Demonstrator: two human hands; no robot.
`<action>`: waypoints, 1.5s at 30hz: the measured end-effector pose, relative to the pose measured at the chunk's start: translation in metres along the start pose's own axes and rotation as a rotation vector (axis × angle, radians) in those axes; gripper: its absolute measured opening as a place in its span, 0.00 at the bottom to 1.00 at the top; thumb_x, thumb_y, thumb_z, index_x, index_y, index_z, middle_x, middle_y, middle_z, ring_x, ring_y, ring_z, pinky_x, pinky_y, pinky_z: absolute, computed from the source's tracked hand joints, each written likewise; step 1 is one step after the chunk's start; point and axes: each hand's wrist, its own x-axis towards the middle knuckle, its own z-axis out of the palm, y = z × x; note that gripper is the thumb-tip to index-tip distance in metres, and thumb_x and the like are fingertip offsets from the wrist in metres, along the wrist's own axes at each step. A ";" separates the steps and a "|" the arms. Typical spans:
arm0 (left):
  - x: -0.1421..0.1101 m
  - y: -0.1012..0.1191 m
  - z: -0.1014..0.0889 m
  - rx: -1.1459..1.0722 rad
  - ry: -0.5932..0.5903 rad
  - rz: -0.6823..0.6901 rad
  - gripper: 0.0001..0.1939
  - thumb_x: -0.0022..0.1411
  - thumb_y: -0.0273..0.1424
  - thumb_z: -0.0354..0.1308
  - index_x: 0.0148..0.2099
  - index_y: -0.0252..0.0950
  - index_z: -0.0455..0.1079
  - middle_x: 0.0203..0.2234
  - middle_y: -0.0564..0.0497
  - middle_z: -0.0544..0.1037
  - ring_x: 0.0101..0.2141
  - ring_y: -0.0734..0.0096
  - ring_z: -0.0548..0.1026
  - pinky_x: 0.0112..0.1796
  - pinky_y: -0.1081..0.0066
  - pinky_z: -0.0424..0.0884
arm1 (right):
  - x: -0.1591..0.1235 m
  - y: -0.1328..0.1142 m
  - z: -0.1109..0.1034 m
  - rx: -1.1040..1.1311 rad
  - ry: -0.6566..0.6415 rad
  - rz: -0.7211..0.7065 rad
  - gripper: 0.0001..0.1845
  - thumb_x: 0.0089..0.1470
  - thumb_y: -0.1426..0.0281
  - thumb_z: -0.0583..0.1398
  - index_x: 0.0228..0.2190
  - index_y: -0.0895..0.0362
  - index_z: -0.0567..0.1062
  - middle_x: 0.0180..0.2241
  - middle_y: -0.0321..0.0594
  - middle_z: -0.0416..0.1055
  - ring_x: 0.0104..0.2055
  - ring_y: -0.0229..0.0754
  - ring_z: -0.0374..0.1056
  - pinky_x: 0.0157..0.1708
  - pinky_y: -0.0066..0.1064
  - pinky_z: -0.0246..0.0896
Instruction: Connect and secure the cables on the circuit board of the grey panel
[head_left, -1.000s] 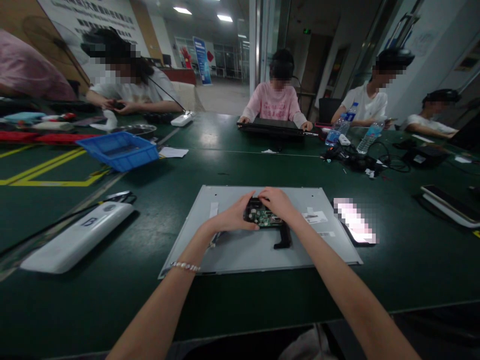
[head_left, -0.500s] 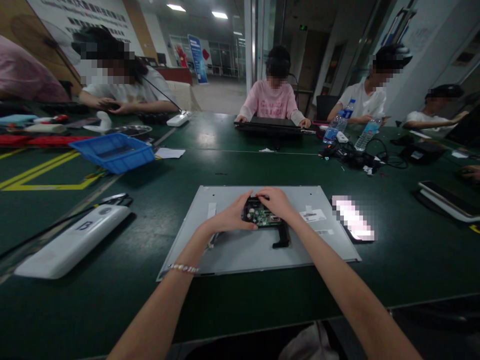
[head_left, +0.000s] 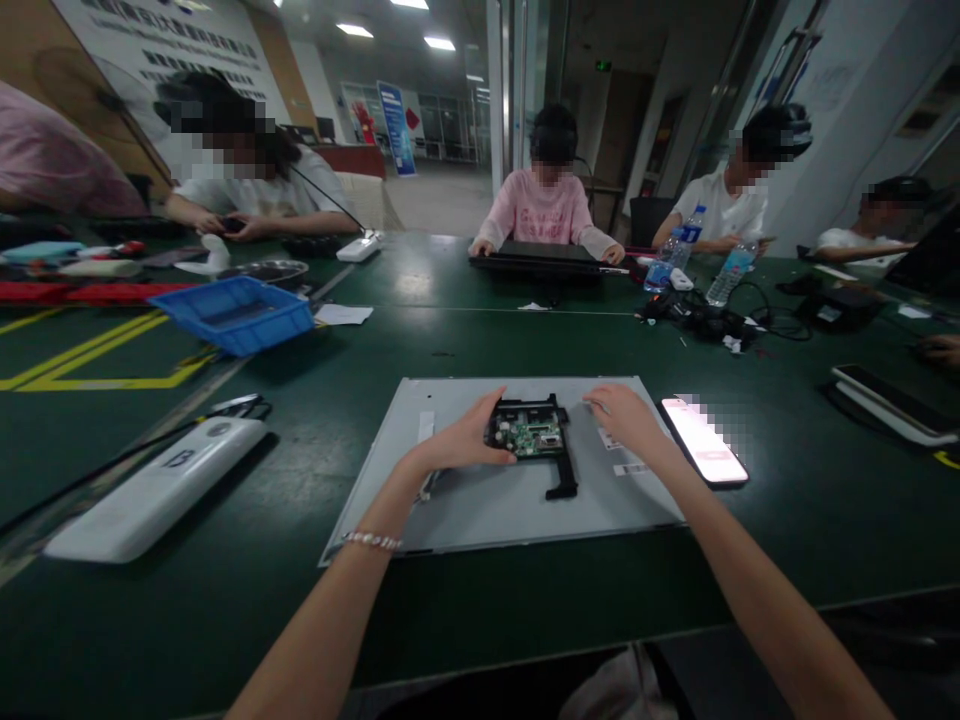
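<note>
A green circuit board in a black plastic frame lies on a flat grey panel. My left hand is closed around the left edge of the framed board, thumb along the near side and fingers at the far side. To the right of the board, my right hand hovers over the panel's right part, apart from the frame. Its fingers are bent and slightly apart, with nothing visible in them. Below it, white labels show on the panel.
A lit phone lies right of the panel. On the left is a white power bank with a cable; a blue bin stands beyond it. Water bottles and black cables sit at the back right. Several people work around the table.
My right hand has let go of the framed board's top and moved right. My left hand still holds the board, which has stayed in place on the panel.
</note>
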 end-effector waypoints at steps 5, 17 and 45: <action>0.002 0.000 -0.001 0.004 0.000 -0.008 0.56 0.47 0.43 0.63 0.67 0.33 0.32 0.64 0.37 0.41 0.62 0.45 0.45 0.60 0.51 0.44 | -0.010 0.003 0.007 0.066 -0.057 0.012 0.19 0.56 0.77 0.50 0.46 0.57 0.73 0.46 0.45 0.71 0.48 0.41 0.65 0.50 0.33 0.56; 0.003 0.001 -0.002 -0.003 -0.002 0.009 0.55 0.48 0.43 0.63 0.67 0.35 0.33 0.64 0.36 0.43 0.62 0.44 0.46 0.59 0.49 0.46 | -0.015 0.021 -0.007 0.085 -0.120 0.163 0.19 0.47 0.76 0.58 0.44 0.58 0.74 0.42 0.46 0.71 0.42 0.42 0.67 0.43 0.32 0.59; 0.005 -0.005 -0.006 -0.008 0.008 0.019 0.53 0.49 0.42 0.62 0.67 0.34 0.33 0.64 0.35 0.41 0.62 0.46 0.45 0.60 0.51 0.43 | -0.013 0.019 -0.018 0.151 -0.046 0.285 0.09 0.52 0.74 0.56 0.33 0.57 0.76 0.36 0.41 0.73 0.35 0.37 0.69 0.39 0.27 0.61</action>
